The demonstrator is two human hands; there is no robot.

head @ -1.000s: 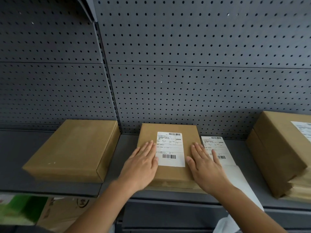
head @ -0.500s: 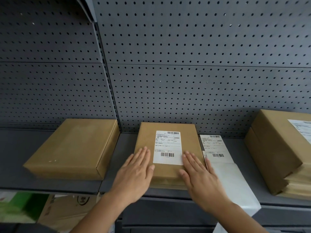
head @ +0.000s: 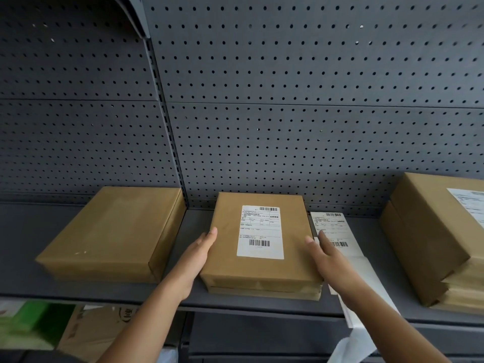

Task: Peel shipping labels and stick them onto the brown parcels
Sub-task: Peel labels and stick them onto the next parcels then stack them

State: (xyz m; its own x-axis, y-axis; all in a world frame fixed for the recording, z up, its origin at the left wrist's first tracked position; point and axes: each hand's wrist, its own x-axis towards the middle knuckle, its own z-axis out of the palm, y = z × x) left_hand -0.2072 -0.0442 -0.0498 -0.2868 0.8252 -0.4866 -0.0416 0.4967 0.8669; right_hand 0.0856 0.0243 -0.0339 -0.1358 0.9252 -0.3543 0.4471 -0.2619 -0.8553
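A brown parcel (head: pixel 225 260) with a white shipping label (head: pixel 260 231) stuck on its top lies mid-shelf, on top of another thin brown parcel (head: pixel 264 293). My left hand (head: pixel 199 254) lies flat against its left side, thumb tip on the top edge. My right hand (head: pixel 326 256) presses against its right side, thumb on the top and a straight finger over the strip of labels (head: pixel 337 230) beside it. The strip's white backing (head: pixel 366 286) runs forward and hangs over the shelf edge.
An unlabelled brown parcel (head: pixel 112 231) lies on the left of the grey shelf (head: pixel 195 226). A stack of brown parcels (head: pixel 429 231), the top one labelled, stands at the right. Pegboard (head: pixel 288 127) closes the back. Cartons (head: pixel 86 334) sit below.
Both hands have slid off the top of the labelled parcel, outward to its left and right sides. The label now shows uncovered.
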